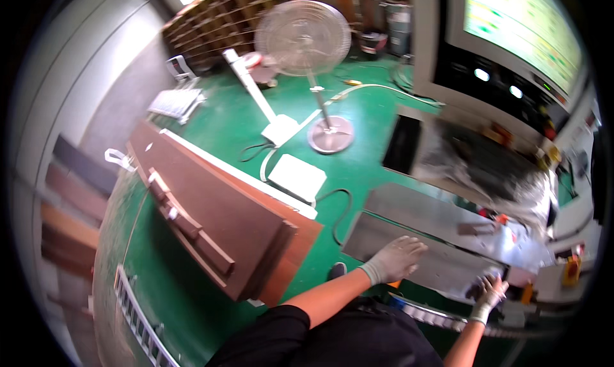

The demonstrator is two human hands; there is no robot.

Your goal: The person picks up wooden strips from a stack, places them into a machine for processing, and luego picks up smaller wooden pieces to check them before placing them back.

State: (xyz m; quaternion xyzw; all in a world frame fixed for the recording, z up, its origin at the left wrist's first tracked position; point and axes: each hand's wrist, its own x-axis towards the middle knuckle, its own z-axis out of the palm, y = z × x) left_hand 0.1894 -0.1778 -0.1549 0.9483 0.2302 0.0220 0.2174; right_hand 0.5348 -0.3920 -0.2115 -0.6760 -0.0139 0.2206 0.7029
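Observation:
My left hand (393, 261), in a pale work glove, hovers over or rests on the front edge of a grey metal table (441, 264); contact cannot be made out. Its fingers point to the right, stretched out, and nothing shows in them. Farther right, my right hand (491, 296) is at the table's front edge, its glove leaving the fingertips bare. Those fingers are apart, beside a small dark patch or object (474, 289) too blurred to name. Behind the hands, a small brown strip (476, 229) lies on the metal top.
Stacked brown panels (211, 207) lie to my left, with narrow strips on top. A roller conveyor (441, 317) runs close in front of me. Beyond stand a pedestal fan (304, 39), a white scale-like stand (280, 130) and a machine screen (524, 31). Cables cross the green floor.

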